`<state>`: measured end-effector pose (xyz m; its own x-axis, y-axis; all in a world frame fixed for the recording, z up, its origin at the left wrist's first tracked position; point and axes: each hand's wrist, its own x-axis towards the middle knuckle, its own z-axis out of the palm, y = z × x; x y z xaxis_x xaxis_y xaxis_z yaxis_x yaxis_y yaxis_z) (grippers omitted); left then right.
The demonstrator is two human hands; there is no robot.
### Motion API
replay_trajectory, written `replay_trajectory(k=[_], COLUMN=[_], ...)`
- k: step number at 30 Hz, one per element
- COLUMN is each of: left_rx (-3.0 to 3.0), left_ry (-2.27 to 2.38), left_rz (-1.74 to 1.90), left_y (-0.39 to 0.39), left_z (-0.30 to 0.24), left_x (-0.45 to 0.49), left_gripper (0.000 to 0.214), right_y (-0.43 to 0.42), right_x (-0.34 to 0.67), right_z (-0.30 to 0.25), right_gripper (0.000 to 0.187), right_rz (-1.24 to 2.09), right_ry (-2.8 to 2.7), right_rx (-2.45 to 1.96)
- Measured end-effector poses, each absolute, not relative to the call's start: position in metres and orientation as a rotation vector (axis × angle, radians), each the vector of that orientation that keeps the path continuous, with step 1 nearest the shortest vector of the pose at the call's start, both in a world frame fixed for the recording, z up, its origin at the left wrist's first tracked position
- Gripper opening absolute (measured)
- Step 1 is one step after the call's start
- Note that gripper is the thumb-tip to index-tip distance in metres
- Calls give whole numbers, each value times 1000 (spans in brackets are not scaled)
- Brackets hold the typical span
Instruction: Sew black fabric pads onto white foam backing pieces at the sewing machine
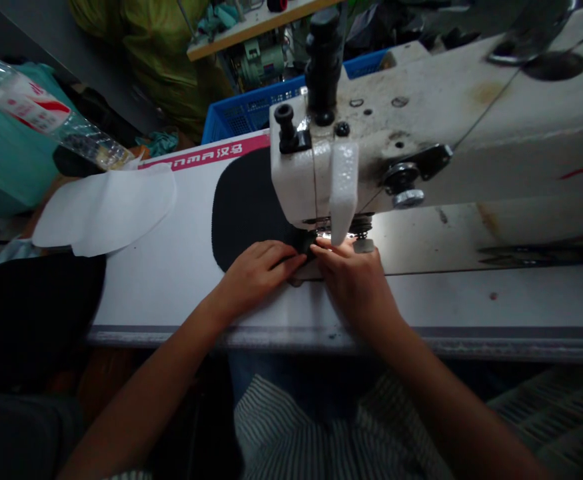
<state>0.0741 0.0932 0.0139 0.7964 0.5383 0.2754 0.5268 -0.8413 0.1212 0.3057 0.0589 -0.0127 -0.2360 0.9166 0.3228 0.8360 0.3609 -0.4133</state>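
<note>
A black fabric piece (246, 207) with a rounded outline lies flat on the machine table, its right end under the head of a sewing machine (296, 180). My left hand (261, 270) rests on its near edge, thumb and fingers closed on the fabric just left of the needle area. Close beside it, my right hand (356, 277) has its fingertips pinched together at the fabric's edge, under the white finger guard (344, 193). The machine's lamp lights that spot. The needle and the fabric between my fingertips are mostly hidden.
White rounded sheets (111, 207) lie on the table's left, next to a black piece (36, 307) hanging over the edge. A plastic bottle (46, 110) leans behind them. Dark scissors-like tools (541, 255) lie right. A blue crate (241, 110) stands behind the table.
</note>
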Motion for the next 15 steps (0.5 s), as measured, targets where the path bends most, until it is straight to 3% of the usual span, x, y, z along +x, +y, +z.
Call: replay_trajectory(k=[8,15], left_rx=[3187,3163], left_ry=[554,664], left_rz=[454,190], left_y=[97,110], left_z=[16,21], left_x=[71,77], left_gripper=[19,28], right_y=[42,56], right_x=[326,316], right_z=[-19,-16], right_gripper=[35,39], right_rz=[135,5], right_ry=[-2275,-2299], right_rx=[-1439,-1601])
